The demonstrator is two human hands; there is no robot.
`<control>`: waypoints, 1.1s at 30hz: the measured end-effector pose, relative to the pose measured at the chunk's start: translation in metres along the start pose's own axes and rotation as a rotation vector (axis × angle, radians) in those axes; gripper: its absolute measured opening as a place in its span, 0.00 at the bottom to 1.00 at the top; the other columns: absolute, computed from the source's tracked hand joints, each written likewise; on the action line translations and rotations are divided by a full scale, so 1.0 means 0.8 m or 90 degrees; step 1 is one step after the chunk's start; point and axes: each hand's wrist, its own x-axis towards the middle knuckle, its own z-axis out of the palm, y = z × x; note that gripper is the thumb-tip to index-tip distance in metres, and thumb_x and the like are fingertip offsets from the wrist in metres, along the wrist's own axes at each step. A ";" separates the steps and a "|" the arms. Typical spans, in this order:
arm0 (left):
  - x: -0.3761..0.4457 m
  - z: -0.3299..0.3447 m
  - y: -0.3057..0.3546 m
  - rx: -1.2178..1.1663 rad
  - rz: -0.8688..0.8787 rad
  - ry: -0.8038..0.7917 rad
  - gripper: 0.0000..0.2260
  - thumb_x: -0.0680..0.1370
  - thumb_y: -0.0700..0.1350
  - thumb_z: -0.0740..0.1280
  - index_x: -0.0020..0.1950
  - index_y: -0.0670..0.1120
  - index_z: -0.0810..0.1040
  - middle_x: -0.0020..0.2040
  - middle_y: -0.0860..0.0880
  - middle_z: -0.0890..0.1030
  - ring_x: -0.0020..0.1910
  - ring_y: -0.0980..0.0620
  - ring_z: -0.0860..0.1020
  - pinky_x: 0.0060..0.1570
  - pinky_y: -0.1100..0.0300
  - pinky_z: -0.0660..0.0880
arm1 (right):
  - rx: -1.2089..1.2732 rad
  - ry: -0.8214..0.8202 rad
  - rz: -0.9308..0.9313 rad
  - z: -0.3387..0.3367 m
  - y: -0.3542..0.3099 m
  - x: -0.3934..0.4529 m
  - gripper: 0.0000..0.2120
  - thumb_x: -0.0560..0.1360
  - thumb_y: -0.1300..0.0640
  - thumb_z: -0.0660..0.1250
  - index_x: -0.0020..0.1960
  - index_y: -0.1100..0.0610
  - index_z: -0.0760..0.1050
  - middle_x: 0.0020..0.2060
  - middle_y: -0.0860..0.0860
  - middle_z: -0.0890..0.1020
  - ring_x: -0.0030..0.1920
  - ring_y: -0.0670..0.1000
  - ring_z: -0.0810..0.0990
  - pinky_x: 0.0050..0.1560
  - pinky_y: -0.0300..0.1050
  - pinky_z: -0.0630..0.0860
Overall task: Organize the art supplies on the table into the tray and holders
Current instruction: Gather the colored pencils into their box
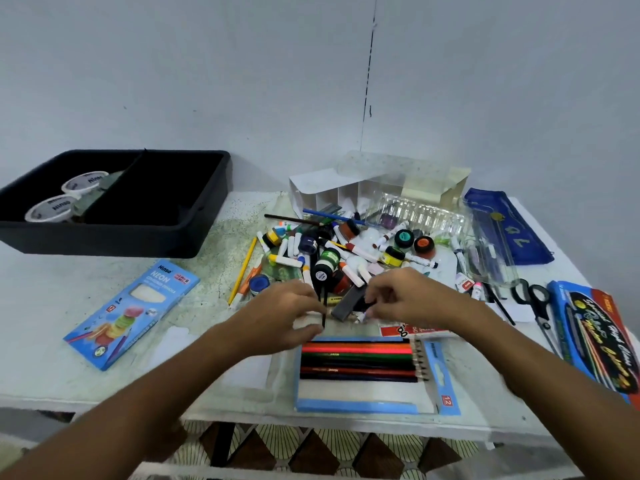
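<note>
A heap of paint pots, markers and tubes (349,251) covers the middle of the table. My left hand (284,313) pinches a thin black pencil (323,311) at the heap's near edge. My right hand (405,299) has curled fingers pinching a small white-tipped piece (362,317) beside a grey eraser block (348,303). An open pack of coloured pencils (360,362) lies just below both hands. The black tray (204,209) stands at the back left with two white tubs (69,199) in its left compartment. A white divided holder (332,195) stands behind the heap.
A blue neon pencil box (135,310) lies at the left. Scissors (535,303), a blue crayon box (595,344), a clear case (491,244) and a blue pouch (509,223) fill the right side. A clear blister tray (422,213) sits behind the heap. The table's front edge is close.
</note>
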 end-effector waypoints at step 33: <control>0.181 -0.054 -0.129 0.154 -0.106 -0.007 0.12 0.75 0.37 0.65 0.56 0.43 0.83 0.46 0.47 0.80 0.45 0.48 0.77 0.45 0.54 0.76 | 0.071 0.291 -0.022 -0.069 0.052 0.154 0.07 0.75 0.61 0.69 0.52 0.54 0.80 0.43 0.47 0.80 0.44 0.46 0.77 0.46 0.43 0.76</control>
